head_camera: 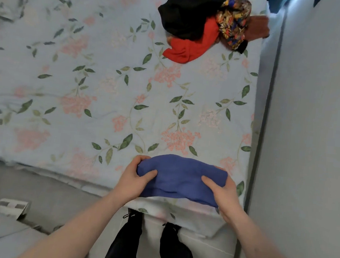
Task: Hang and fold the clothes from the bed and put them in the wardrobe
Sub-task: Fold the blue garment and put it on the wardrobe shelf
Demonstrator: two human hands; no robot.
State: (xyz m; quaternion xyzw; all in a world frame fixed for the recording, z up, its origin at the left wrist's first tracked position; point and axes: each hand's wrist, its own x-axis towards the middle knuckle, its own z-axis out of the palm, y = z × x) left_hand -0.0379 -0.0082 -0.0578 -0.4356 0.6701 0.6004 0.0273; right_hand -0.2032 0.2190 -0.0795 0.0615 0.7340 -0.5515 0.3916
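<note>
Floral-sheet bed (85, 91) fills most of the frame, cut off at left and top. Clothes pile (212, 22) upper right: black, red, patterned, brown; items overlap, count unclear. Folded blue garment (181, 177) at lower centre on the bed edge. Left hand (137, 179) and right hand (224, 193) grip its ends, fingers curled under and partly hidden.

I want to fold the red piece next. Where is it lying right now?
The red garment lies at the far right of the bed, in the unfolded heap, partly under the black garment and left of the multicoloured patterned one.
</note>
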